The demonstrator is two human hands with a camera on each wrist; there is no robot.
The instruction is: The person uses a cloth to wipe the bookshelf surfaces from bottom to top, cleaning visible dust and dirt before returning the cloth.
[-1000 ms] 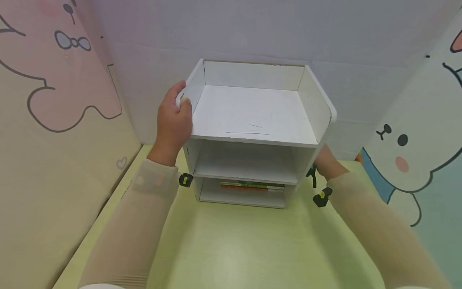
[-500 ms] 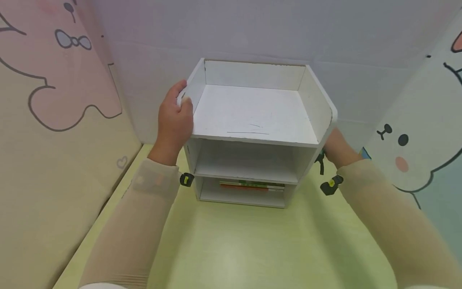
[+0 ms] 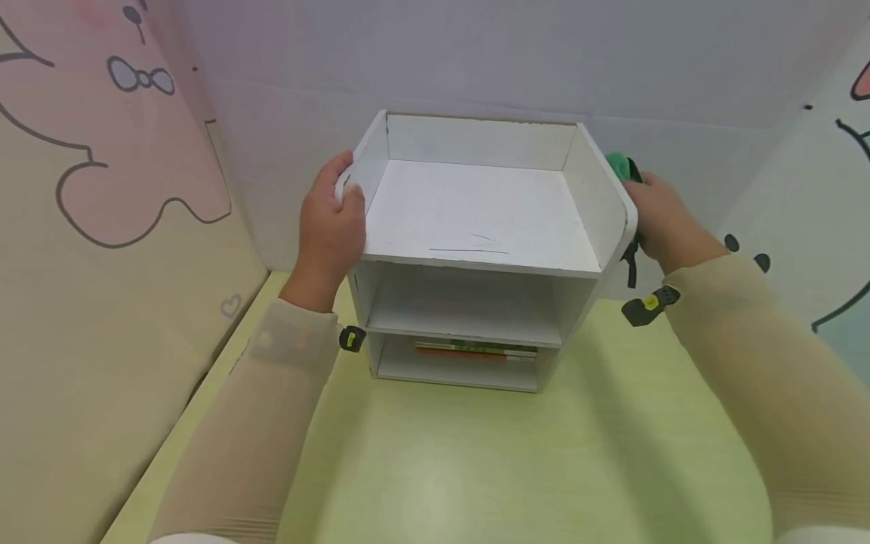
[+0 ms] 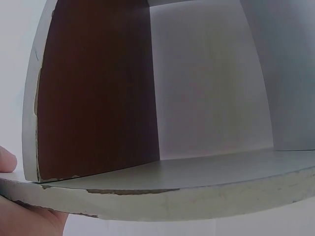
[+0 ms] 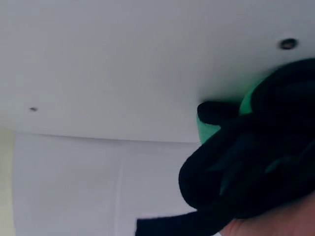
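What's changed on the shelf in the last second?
The right hand rose from low beside the shelf to its top right edge, and now grips a green and black thing. The left hand stayed gripping the top left wall; shelf and books unmoved.

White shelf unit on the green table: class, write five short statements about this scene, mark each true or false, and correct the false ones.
1. The left hand grips the white shelf unit at its left wall. True.
2. The right hand holds nothing. False: it holds a green and black thing.
3. The top tray holds books. False: it is bare.
4. Flat books lie in the bottom compartment. True.
5. The unit lies on its side. False: it stands upright on the table.
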